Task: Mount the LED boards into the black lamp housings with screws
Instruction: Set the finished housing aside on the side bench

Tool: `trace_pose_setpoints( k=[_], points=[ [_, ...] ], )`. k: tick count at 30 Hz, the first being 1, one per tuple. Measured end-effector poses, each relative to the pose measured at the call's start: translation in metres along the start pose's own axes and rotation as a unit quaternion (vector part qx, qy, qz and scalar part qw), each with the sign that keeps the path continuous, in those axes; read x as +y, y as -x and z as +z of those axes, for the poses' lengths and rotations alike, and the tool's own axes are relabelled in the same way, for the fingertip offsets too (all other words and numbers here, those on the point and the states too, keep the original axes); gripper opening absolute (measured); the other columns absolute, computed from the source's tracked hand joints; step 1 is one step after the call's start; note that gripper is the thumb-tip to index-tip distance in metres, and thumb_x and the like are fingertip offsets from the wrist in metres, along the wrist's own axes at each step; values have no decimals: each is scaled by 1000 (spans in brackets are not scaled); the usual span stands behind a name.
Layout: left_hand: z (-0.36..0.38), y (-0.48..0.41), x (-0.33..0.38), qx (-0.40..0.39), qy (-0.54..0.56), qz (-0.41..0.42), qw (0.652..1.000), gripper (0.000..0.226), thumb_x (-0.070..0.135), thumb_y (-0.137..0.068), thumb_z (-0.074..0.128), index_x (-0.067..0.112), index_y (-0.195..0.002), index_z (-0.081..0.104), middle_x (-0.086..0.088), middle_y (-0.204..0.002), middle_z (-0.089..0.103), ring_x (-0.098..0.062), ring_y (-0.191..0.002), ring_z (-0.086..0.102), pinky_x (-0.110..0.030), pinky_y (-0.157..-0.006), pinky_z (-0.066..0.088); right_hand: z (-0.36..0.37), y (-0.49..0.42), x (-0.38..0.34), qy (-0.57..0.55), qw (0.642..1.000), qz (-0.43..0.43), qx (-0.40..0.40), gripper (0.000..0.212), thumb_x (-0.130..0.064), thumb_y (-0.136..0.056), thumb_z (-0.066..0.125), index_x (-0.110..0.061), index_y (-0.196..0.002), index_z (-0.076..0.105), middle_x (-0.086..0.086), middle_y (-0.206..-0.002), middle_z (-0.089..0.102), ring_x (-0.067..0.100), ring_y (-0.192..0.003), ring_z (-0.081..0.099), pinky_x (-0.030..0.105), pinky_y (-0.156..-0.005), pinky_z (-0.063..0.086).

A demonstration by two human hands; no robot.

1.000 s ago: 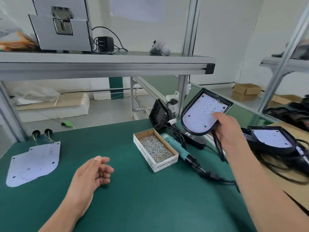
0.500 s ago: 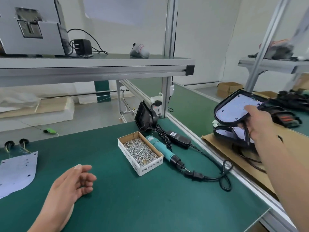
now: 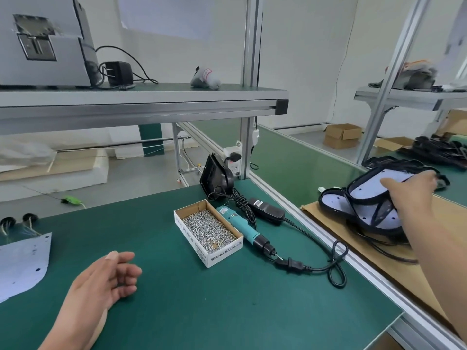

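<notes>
My right hand (image 3: 414, 190) grips a black lamp housing with a white LED board inside (image 3: 374, 188), held tilted over a second fitted housing (image 3: 333, 202) lying on brown cardboard at the right. My left hand (image 3: 106, 281) rests on the green mat with loosely curled fingers, holding nothing. A cardboard box of small screws (image 3: 207, 229) sits mid-table. A teal electric screwdriver (image 3: 242, 229) lies beside it. A bare white LED board (image 3: 20, 263) lies at the far left. An empty black housing (image 3: 214, 176) leans by the post.
A black power adapter (image 3: 267, 210) and its looped cable (image 3: 336, 266) lie right of the screwdriver. An aluminium rail (image 3: 316, 233) separates the green mat from the cardboard. More black housings (image 3: 439, 150) are piled at the far right. A shelf (image 3: 141, 99) overhangs the bench.
My right hand has carried the fitted housing rightward, off the green mat, and lowered it onto the stack on the cardboard. My left hand has stayed where it was.
</notes>
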State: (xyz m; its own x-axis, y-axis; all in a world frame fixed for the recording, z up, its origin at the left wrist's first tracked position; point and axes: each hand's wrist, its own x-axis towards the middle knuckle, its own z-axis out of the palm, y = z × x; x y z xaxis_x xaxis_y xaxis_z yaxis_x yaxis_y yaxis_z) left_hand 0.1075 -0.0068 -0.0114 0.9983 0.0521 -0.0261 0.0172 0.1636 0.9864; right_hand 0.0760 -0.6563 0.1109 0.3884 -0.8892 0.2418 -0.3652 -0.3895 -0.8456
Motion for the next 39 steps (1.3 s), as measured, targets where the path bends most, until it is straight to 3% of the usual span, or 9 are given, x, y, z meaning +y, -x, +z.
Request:
trace_pose_setpoints(
  k=[2, 5, 9, 14, 22, 26, 32, 35, 39],
  points=[
    [0, 1, 1, -2, 1, -1, 1000, 39, 34, -112, 49, 3, -116, 71, -24, -90, 74, -28, -74, 67, -33, -60, 63, -1, -2, -2, 57, 997, -40, 25, 96, -34, -87, 83, 3, -154, 26, 24, -164, 25, 44, -149, 27, 59, -114, 36],
    [1, 1, 2, -1, 2, -1, 1000, 39, 36, -111, 49, 3, -116, 71, -23, -91, 74, -28, -74, 67, -34, -61, 62, 0, 0, -8, 123, 984, -128, 26, 60, -31, -88, 79, 8, -127, 55, 30, -141, 52, 52, -135, 40, 61, -105, 42],
    [3, 5, 4, -2, 4, 3, 1000, 40, 37, -110, 51, 3, -116, 72, -25, -92, 74, -28, -75, 68, -41, -67, 60, 4, 15, -16, 153, 969, -191, -27, 52, -28, -95, 70, 0, -139, 65, 27, -137, 65, 46, -141, 44, 55, -113, 40],
    [7, 10, 9, -3, 0, 7, 1000, 39, 33, -111, 49, 1, -117, 71, -25, -93, 73, -29, -78, 67, -46, -74, 55, 14, 37, -28, 249, 921, -299, 6, 29, -24, -94, 67, -11, -117, 79, 22, -100, 75, 48, -109, 58, 54, -87, 53],
    [10, 15, 12, -1, 4, 6, 1000, 38, 31, -112, 48, 1, -116, 71, -23, -92, 74, -29, -80, 66, -47, -77, 54, 77, 113, -64, 187, 899, -376, -126, 17, -20, -98, 64, -18, -92, 80, 5, -91, 78, 34, -86, 67, 41, -73, 57],
    [11, 16, 13, -3, 5, 7, 1000, 37, 31, -112, 49, 3, -114, 72, -23, -92, 74, -26, -79, 66, -46, -76, 54, 118, 148, -80, 188, 886, -375, -197, 25, -19, -97, 57, -23, -74, 63, -3, -73, 66, 27, -72, 57, 37, -68, 53],
    [13, 16, 12, -5, 8, 6, 1000, 34, 32, -111, 51, 8, -111, 74, -21, -91, 75, -26, -79, 66, -39, -71, 58, 185, 193, -124, 138, 829, -462, -283, 21, -19, -103, 56, -22, -90, 72, -4, -93, 71, 25, -87, 66, 37, -74, 52],
    [13, 18, 15, -15, 17, 7, 1000, 32, 45, -104, 60, 20, -101, 79, -21, -93, 76, -24, -79, 68, -35, -71, 59, 214, 205, -144, 140, 814, -494, -272, 25, -18, -105, 56, -19, -120, 76, -1, -121, 73, 25, -110, 66, 37, -90, 51],
    [13, 19, 17, -23, 22, 7, 999, 34, 52, -94, 57, 27, -97, 80, -18, -93, 77, -22, -78, 68, -34, -73, 59, 240, 208, -154, 160, 803, -518, -247, 31, -9, -103, 55, -17, -126, 74, 6, -131, 69, 30, -123, 62, 42, -100, 52]
  ],
)
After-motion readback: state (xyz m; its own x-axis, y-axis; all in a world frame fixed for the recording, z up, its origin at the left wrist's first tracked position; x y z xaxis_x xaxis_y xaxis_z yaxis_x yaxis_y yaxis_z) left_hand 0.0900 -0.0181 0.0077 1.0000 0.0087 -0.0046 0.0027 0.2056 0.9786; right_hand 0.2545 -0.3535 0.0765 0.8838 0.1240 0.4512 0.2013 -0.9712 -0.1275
